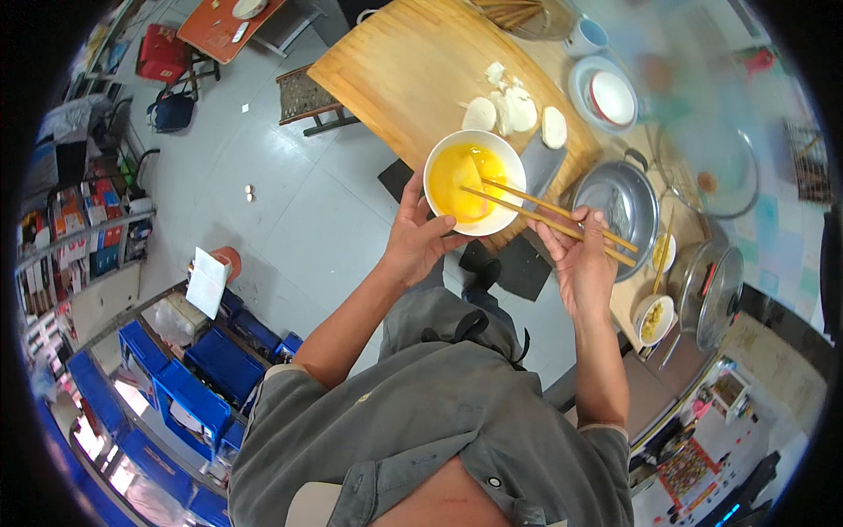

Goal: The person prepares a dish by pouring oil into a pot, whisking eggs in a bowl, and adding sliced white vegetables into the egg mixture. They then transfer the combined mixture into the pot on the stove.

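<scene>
My left hand point(418, 234) grips a white bowl point(510, 151) by its lower left rim, with the thumb over the edge. Yellow beaten egg point(451, 178) lies in the bowl. A pair of wooden chopsticks point(550, 214) is in my right hand point(586, 263), their tips dipping into the egg. Beyond the bowl, white slices point(520, 109), perhaps steamed bun, lie on a wooden cutting board point(395, 66). A cleaver blade point(541, 165) rests at the board's near right, partly behind the bowl, with one white piece point(554, 127) at its far end.
Right of the board stands a metal pot point(612, 197). Farther along are a small bowl of chopped yellow food point(652, 321), a glass lid point(718, 296) and stacked bowls point(614, 97). A wooden stool point(308, 97) stands left of the board; blue plastic bins point(224, 365) line the lower left.
</scene>
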{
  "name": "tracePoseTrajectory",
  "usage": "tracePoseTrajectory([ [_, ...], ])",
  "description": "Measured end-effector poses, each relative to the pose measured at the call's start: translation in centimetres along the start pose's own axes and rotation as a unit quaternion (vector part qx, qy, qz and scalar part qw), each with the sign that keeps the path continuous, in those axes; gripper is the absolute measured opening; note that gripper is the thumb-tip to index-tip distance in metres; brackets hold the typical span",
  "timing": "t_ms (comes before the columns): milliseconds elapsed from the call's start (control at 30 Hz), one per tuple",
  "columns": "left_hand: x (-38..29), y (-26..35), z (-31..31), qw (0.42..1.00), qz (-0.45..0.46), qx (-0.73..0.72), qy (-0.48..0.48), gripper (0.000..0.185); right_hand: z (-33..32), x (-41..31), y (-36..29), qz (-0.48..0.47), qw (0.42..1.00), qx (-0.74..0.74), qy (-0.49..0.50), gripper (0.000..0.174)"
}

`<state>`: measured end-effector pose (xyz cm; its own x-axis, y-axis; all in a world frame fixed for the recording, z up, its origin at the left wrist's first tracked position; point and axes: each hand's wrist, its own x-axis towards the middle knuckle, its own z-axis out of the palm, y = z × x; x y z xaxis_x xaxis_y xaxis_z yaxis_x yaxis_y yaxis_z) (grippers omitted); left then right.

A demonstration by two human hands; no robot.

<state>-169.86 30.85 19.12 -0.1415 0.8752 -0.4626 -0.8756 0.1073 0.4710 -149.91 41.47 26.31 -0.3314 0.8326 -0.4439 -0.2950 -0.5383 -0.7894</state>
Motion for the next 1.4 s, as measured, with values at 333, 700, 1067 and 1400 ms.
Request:
tracePoseTrajectory([
  [333, -0.8, -6.2, 6.1, 0.991, -0.074, 0.033, -0.111, 0.085, -6.0, -10.8, -1.3, -0.275, 0.949, -0.150, 0.042, 0.036],
  [700, -9.2, -25.6, 14.9, 0.934, -0.231, 0.120, -0.245, 0.079, -22.9, -29.4, -0.7, -0.351, 0.896, -0.083, 0.258, 0.038],
  [1067, -20.2, -49.4, 26.4, 0.821, -0.424, 0.166, -0.345, 0.077, -41.4, -51.5, -0.6, -0.426, 0.779, 0.153, 0.433, 0.032],
  [1400, -24.8, -72.7, 36.5, 0.709, -0.531, 0.222, -0.409, 0.077, -58.6, -62.3, -2.3, -0.497, 0.644, 0.133, 0.566, 0.034],
])
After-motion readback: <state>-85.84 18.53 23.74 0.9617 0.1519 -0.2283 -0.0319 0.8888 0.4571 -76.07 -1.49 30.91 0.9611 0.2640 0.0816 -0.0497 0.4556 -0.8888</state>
